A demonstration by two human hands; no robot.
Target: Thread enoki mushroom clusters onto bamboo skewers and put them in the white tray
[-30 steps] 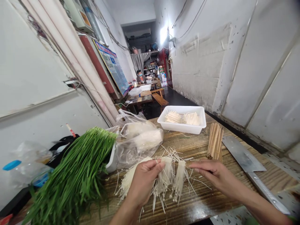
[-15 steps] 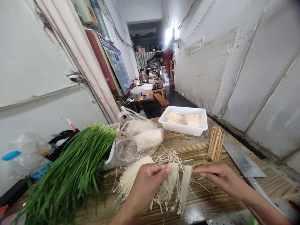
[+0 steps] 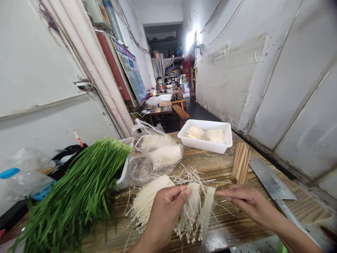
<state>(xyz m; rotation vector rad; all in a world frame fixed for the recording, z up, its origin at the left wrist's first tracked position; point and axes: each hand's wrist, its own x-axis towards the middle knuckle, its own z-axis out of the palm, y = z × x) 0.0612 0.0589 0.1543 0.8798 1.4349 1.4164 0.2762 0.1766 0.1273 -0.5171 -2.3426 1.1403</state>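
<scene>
My left hand (image 3: 164,211) is closed around a small bundle of white enoki mushrooms (image 3: 190,211) held over the wooden table (image 3: 237,225). A second small bundle (image 3: 206,212) hangs just to its right. My right hand (image 3: 243,202) pinches a thin wooden skewer whose tip touches the mushrooms. A larger loose heap of enoki (image 3: 146,200) lies on the table behind my left hand.
A big bunch of green chives (image 3: 79,189) lies at the left. A plastic bag of enoki (image 3: 155,154), a white tray of skewered mushrooms (image 3: 206,135), a bundle of skewers (image 3: 240,163) and a cleaver (image 3: 273,184) sit on the table. A person sits far down the corridor (image 3: 159,84).
Both hands have shifted slightly lower and right in view while keeping hold of the mushrooms and skewer. The two small bundles now hang closer together.
</scene>
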